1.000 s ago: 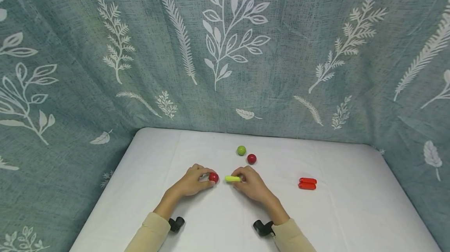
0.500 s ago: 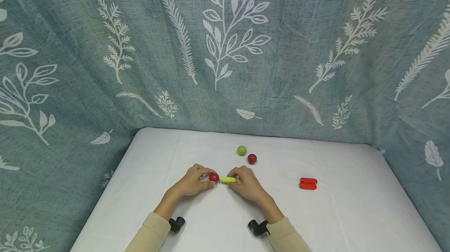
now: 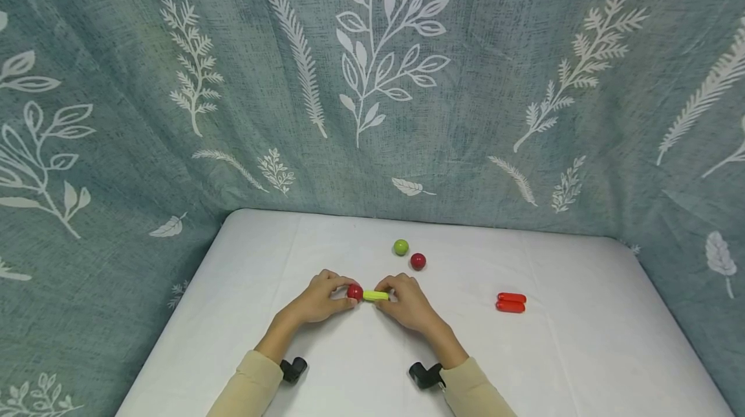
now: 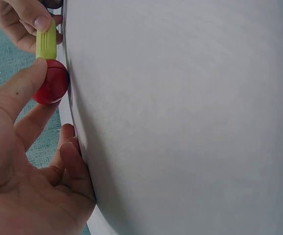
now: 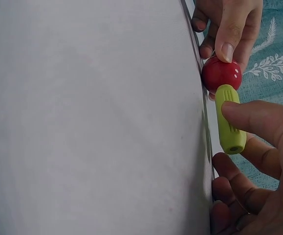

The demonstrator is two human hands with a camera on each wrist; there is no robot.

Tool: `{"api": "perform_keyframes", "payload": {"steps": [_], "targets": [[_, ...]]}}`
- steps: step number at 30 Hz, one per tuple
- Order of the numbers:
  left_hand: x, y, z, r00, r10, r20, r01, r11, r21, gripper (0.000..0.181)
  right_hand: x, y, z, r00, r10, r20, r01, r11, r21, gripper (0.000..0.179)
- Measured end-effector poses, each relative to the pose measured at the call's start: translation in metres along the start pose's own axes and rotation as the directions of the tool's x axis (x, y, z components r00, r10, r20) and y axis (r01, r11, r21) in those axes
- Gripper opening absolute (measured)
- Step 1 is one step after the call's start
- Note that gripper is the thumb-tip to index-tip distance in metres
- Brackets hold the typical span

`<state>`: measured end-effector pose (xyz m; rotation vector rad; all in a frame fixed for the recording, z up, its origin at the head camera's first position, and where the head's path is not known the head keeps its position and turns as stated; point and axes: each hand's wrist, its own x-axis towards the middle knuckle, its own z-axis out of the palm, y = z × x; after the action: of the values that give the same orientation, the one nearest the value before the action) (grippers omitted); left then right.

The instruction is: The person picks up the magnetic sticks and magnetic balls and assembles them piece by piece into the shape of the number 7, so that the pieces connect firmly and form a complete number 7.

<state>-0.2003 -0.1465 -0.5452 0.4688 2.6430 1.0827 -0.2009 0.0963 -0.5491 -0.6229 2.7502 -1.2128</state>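
Note:
Between thumb and fingers, my left hand [image 3: 317, 299] pinches a shiny red ball [image 3: 355, 292] with a thin seam line round it, low over the white table. My right hand [image 3: 409, 300] pinches a short yellow-green ribbed handle [image 3: 375, 295] near its right end. In the right wrist view the handle [image 5: 230, 129] shows a small dark hole in its near end, and its far end meets the red ball [image 5: 217, 73]. The left wrist view also has the handle [image 4: 47, 41] end against the ball [image 4: 54, 88], under my left thumb tip.
Behind my hands on the white table [image 3: 279, 242] lie a green ball [image 3: 401, 247] and a dark red ball [image 3: 418, 261]. Two red handles [image 3: 511, 302] lie side by side to the right. A leaf-patterned teal cloth [image 3: 291, 81] hangs behind the table.
My right hand has moved left with the yellow-green handle, closing the gap to the red ball. My left hand has stayed almost still, holding the ball.

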Motion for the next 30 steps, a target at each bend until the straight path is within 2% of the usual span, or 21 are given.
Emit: {"api": "perform_keyframes", "payload": {"steps": [13, 20, 30], "targets": [[0.0014, 0.0005, 0.0001, 1.0, -0.02, 0.009, 0.02, 1.0, 0.005, 0.042, -0.0005, 0.001, 0.0002, 1.0, 0.015, 0.005, -0.015, 1.0, 0.009, 0.014], [0.0026, 0.0019, -0.0014, 1.0, -0.019, 0.008, 0.019, 1.0, 0.003, 0.041, 0.0011, 0.0029, -0.0002, 1.0, 0.003, 0.0, -0.003, 1.0, 0.015, 0.013], [0.0022, 0.0006, -0.0005, 1.0, -0.014, 0.011, 0.014, 1.0, -0.007, 0.042, -0.0028, 0.001, -0.0008, 0.999, 0.032, 0.009, -0.032, 0.999, 0.02, 0.014]]}}
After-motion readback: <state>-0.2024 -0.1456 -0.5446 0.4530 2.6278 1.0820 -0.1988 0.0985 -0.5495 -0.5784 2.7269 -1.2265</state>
